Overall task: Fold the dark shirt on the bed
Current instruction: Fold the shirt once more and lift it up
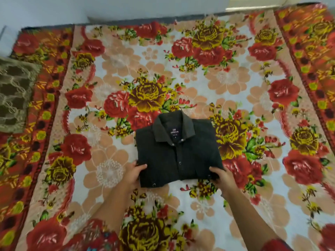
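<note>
Nearby, a brown netted cloth (pixel 15 93) is lying at the bed's left edge. Both hands are pinching the near corners of the dark shirt (pixel 178 151), folded square, collar up, on the plush floral blanket (pixel 235 84): left hand (pixel 133 173), right hand (pixel 223 178), thumbs on top.

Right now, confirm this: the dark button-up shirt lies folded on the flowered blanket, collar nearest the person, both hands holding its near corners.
Wrong on the collar. In the head view the dark button-up shirt lies folded on the flowered blanket, collar farthest from the person; the left hand and right hand hold its near corners.
</note>
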